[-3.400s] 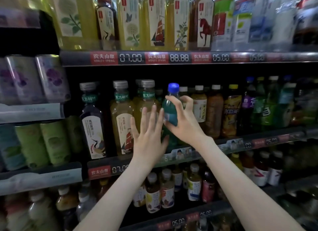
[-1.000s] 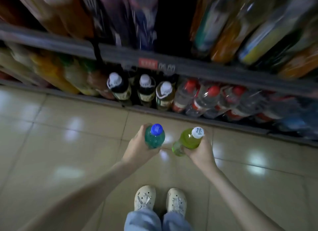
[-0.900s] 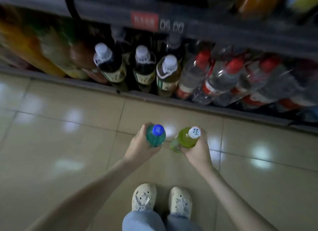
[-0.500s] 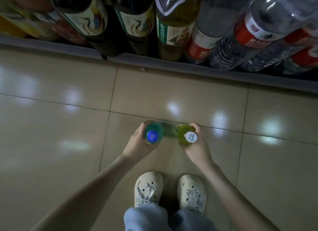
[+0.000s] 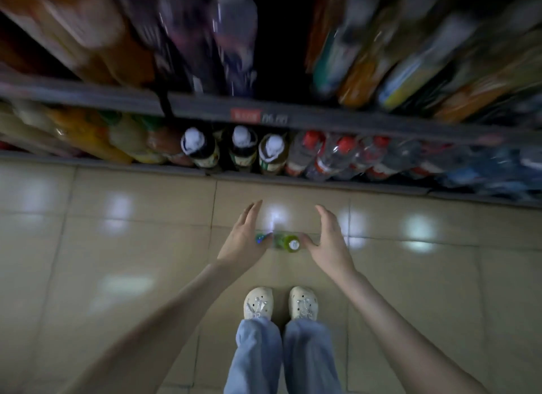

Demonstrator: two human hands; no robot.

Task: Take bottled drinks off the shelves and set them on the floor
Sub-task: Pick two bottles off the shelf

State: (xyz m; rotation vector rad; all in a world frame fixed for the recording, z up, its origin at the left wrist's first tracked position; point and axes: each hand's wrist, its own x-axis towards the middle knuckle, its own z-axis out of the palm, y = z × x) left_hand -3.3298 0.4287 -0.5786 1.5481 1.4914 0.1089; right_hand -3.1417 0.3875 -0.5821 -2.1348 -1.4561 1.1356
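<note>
Two drinks are down and many are left: a blue-capped bottle (image 5: 259, 238) and a green bottle (image 5: 286, 242) stand side by side on the tiled floor (image 5: 117, 276) between the left hand (image 5: 243, 241) and right hand (image 5: 330, 242), fingers straight and gripping nothing, while the shelves (image 5: 352, 123) beyond are crowded with bottles.

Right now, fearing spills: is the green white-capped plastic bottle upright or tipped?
Upright: green white-capped plastic bottle stands on the tan tiled floor, cap facing up.

At six o'clock, loose light-blue denim trouser legs (image 5: 258, 358) fall over a pair of cream perforated clogs (image 5: 258, 302) (each with small silvery charms on top). Bare forearms (image 5: 176, 308) come in from seven and five o'clock, unsleeved up to the left hand (image 5: 243, 241) and right hand (image 5: 331, 242).
</note>
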